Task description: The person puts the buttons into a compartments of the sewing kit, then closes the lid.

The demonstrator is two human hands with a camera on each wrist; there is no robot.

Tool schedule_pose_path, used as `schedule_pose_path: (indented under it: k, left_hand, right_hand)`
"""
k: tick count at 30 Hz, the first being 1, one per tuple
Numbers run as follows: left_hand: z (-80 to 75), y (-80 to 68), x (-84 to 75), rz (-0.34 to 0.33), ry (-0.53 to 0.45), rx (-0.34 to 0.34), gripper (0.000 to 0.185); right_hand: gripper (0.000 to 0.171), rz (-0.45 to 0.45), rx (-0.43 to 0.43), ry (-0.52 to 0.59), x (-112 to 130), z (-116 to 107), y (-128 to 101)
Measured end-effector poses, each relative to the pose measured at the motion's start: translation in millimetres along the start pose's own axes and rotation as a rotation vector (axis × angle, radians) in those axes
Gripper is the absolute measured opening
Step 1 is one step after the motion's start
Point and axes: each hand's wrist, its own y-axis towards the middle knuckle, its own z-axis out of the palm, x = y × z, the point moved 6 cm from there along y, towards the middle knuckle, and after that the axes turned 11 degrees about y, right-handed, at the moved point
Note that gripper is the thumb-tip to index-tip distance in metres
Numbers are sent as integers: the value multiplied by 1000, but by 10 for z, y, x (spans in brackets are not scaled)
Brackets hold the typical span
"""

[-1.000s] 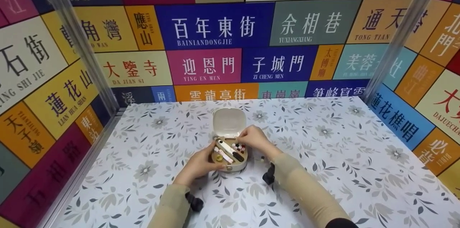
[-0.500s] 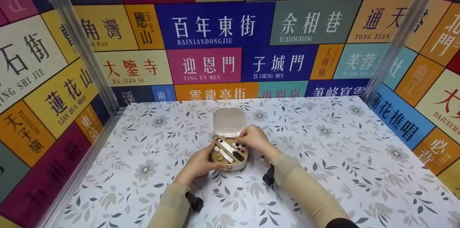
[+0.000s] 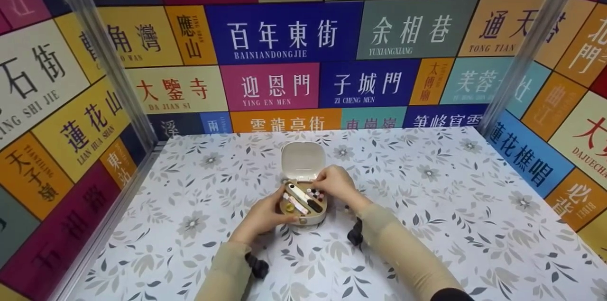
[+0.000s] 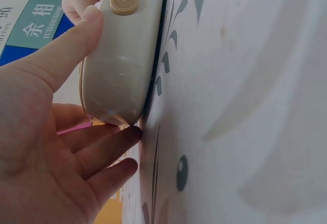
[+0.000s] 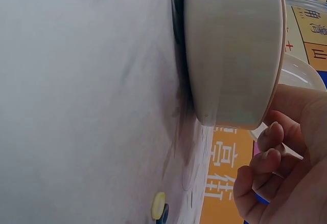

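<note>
While the small sewing kit point(image 3: 303, 204) is sitting near the middle of the flowered table point(image 3: 427, 225) with its lid point(image 3: 302, 160) standing open at the far side, the left hand point(image 3: 262, 218) is steadying its near-left wall, fingers loosely wrapping it. The right hand point(image 3: 334, 182) is reaching in from the right, nearer the thread spools point(image 3: 315, 193), fingertips curling over them; whether it is pinching anything cannot be told.

The head view looks forward and down from above the tabletop point(image 3: 427, 206), taking in both forearms and the signed walls from fairly far off. The left wrist view sits very close beside the sewing kit box point(image 4: 120, 65), turned sideways along the floral cloth. The right wrist view sits equally close against the box's other side. All three share the box and the cloth.
</note>
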Motion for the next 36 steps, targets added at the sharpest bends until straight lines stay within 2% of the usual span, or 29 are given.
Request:
schedule_pose_path:
  k: [5,9,18,22,28,36]
  left_hand:
    - [19,13,-8,13,-3,0,106]
    - [26,21,-14,-4,-18,5,107]
    - [26,13,14,-40,-53,11,107]
    - [24,5,29,-61,-50,15,108]
    - [25,-6,28,-50,-48,2,108]
    - [18,-9,18,-23,-33,-3,104]
  right_hand:
    - [12,-4,-18,38,3,-72,-37]
    - [7,5,-22,94,-11,-152,-71]
    - [10,21,-30,172,-241,-383,-153]
    - [11,54,-13,179,-357,-454,-210]
    - [21,112,39,218,-499,-498,-295]
    - [29,116,140,245,-631,-536,-372]
